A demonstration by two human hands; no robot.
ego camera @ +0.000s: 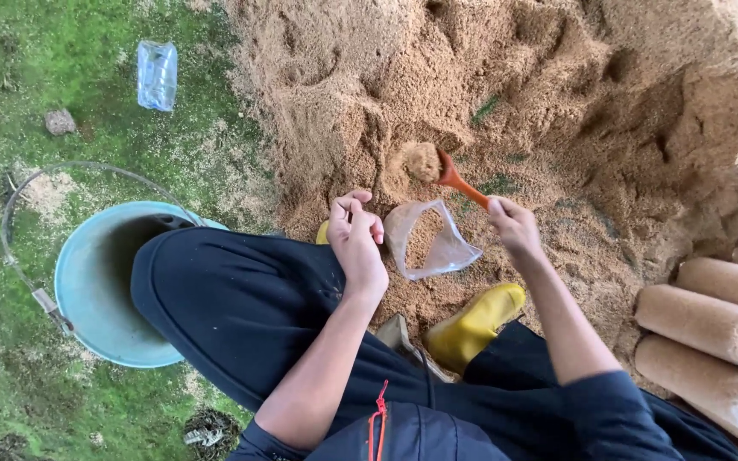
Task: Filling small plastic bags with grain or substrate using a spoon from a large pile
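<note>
My left hand (357,242) pinches the rim of a clear plastic bag (430,242) that is partly filled with sawdust and held open. My right hand (512,225) grips the handle of an orange scoop (456,178). Its bowl carries a heap of sawdust just above the bag's mouth. Both hands hover over the foot of a big sawdust pile (506,94). I am crouched, with dark trousers and yellow boots (474,324) below the hands.
A light blue metal bucket (87,282) with a wire handle stands on mossy ground at the left, partly behind my knee. Filled sawdust bags (711,320) lie stacked at the right. A crumpled clear bottle (156,75) and a stone (60,122) lie at upper left.
</note>
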